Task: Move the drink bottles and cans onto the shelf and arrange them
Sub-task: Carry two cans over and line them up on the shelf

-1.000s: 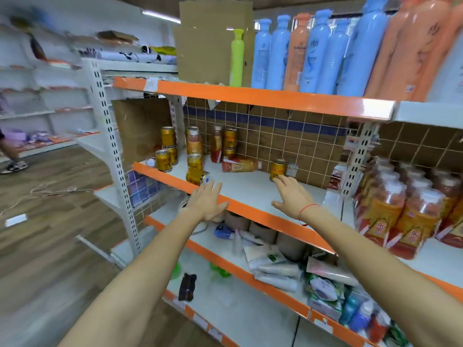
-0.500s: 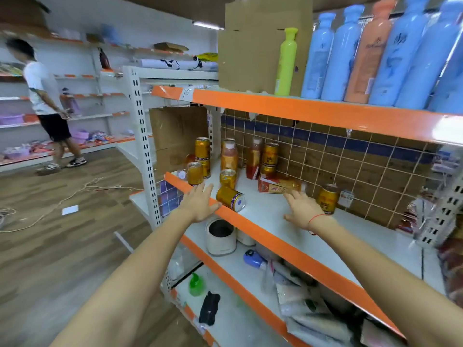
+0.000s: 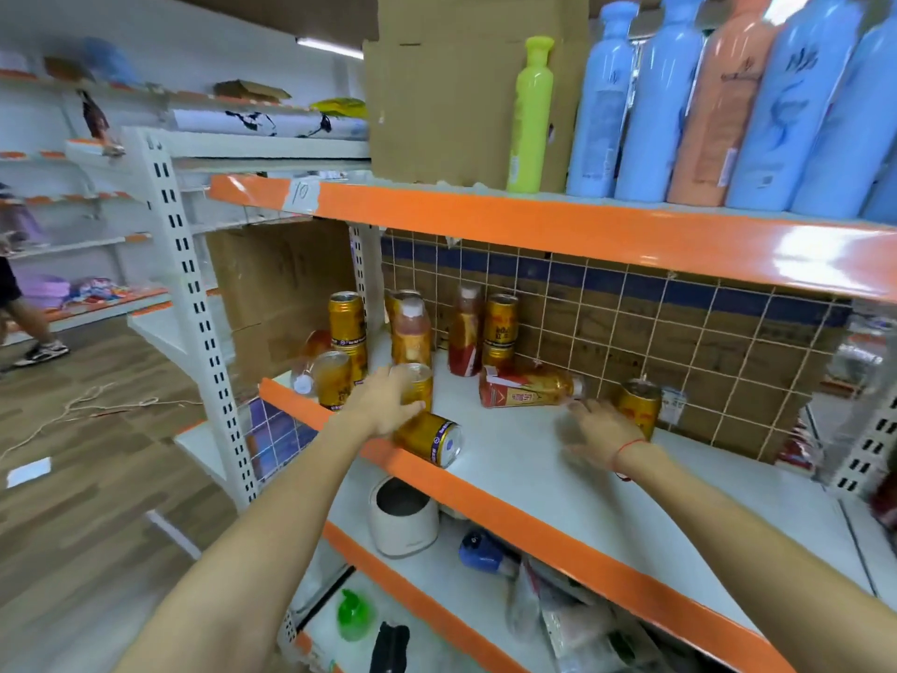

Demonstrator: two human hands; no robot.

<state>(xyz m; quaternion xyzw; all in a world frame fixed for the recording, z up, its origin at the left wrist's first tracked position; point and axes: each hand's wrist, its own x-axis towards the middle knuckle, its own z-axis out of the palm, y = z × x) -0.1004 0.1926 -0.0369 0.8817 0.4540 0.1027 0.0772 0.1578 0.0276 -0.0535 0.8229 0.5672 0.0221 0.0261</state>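
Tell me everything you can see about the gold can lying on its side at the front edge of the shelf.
The tipped can is gold metal with a dark band near its silvery end, which faces front-right. It lies on the white shelf at the orange front lip, just below the left hand; whether they touch is unclear.

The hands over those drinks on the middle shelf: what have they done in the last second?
The left hand went from hovering open at the shelf edge to a grip on an upright gold can, just behind the tipped can. The right hand slid further in, fingers straight, toward the fallen bottle and the lone can. The drinks themselves lie as before.
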